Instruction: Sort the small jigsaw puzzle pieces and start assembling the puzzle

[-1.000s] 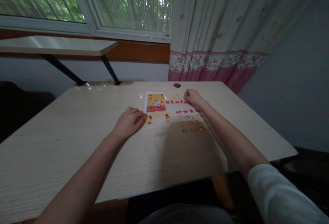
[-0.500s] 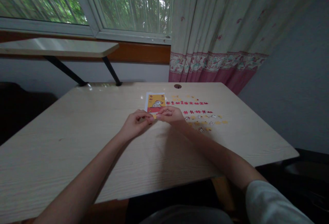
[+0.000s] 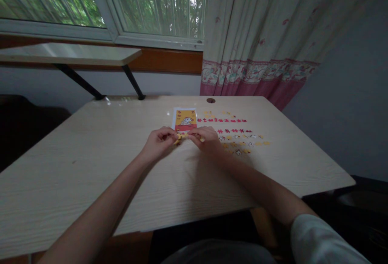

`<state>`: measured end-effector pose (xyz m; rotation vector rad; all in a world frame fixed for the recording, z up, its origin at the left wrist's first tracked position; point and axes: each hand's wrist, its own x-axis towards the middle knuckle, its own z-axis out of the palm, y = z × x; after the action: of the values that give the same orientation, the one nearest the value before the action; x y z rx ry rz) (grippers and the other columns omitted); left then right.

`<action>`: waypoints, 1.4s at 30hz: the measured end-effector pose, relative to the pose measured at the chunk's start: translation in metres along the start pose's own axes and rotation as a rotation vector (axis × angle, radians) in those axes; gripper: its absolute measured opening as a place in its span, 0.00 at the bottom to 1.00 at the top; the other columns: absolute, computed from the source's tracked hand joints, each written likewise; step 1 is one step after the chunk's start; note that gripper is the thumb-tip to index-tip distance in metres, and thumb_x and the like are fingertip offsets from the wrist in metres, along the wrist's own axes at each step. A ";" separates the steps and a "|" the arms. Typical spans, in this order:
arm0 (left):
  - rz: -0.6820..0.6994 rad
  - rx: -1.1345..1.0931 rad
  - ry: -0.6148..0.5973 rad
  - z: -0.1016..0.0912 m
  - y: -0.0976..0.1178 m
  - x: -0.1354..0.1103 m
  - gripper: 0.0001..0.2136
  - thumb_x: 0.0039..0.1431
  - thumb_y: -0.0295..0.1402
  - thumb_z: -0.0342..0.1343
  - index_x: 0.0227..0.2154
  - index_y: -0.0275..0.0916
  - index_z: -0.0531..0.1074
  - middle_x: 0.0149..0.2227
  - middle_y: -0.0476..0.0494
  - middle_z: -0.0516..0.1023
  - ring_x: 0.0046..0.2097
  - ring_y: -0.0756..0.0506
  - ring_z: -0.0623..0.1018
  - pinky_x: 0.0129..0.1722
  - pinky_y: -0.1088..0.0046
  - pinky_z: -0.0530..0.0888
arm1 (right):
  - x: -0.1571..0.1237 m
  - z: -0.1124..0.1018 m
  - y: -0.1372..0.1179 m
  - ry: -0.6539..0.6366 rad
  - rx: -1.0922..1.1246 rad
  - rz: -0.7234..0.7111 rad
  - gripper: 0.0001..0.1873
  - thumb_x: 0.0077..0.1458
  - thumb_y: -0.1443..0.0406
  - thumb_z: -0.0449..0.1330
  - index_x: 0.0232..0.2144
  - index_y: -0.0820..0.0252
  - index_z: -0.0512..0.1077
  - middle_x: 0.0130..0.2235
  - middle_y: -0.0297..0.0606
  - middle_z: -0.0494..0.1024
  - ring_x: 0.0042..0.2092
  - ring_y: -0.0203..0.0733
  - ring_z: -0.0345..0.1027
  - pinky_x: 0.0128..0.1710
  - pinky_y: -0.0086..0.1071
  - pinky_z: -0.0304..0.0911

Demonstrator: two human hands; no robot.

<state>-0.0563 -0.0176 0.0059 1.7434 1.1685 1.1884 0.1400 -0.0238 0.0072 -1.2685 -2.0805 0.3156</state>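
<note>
Yellow jigsaw puzzle pieces [image 3: 182,136] are pinched between my two hands, just in front of the picture card. My left hand [image 3: 160,141] grips their left end with thumb and forefinger. From the other side my right hand [image 3: 209,139] pinches the right end. Whether the pieces are fully joined is too small to tell. A dark-marked yellow piece [image 3: 177,143] shows just below my left fingertips. Behind the hands lies the picture card [image 3: 185,118], yellow and red with a white animal; my fingers overlap its lower edge.
Right of the card lie rows of loose pieces: red pieces [image 3: 226,120], more red pieces [image 3: 235,130], and yellow and white pieces [image 3: 251,144]. A raised shelf [image 3: 69,56] stands at the desk's back left. A cable hole [image 3: 211,100] is near the back edge.
My fingertips have drawn slightly apart, and more of the yellow pieces shows between them. The dark-marked piece below my left fingers has come into view. The camera view has shifted slightly.
</note>
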 end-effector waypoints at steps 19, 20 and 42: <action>0.089 0.406 -0.106 -0.034 -0.016 0.011 0.10 0.52 0.39 0.56 0.30 0.39 0.78 0.32 0.41 0.79 0.35 0.44 0.75 0.35 0.67 0.70 | -0.007 0.026 -0.006 -0.106 -0.133 -0.073 0.09 0.57 0.59 0.56 0.34 0.55 0.74 0.37 0.34 0.78 0.41 0.39 0.66 0.42 0.34 0.51; 0.115 0.429 -0.153 -0.036 -0.019 0.011 0.11 0.53 0.39 0.56 0.31 0.39 0.79 0.33 0.41 0.79 0.35 0.44 0.75 0.36 0.67 0.70 | -0.007 0.030 -0.005 -0.117 -0.138 -0.071 0.09 0.56 0.59 0.56 0.33 0.55 0.74 0.37 0.34 0.78 0.41 0.39 0.66 0.41 0.34 0.51; 0.240 0.690 -0.265 -0.028 -0.034 0.009 0.15 0.51 0.43 0.58 0.38 0.41 0.78 0.36 0.42 0.75 0.39 0.42 0.72 0.44 0.61 0.66 | -0.007 0.040 -0.004 -0.104 -0.178 -0.050 0.08 0.55 0.61 0.57 0.32 0.55 0.75 0.36 0.33 0.77 0.41 0.39 0.65 0.40 0.34 0.49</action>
<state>-0.0912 0.0043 -0.0128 2.5230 1.3203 0.6718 0.1135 -0.0262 -0.0237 -1.3249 -2.2673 0.1798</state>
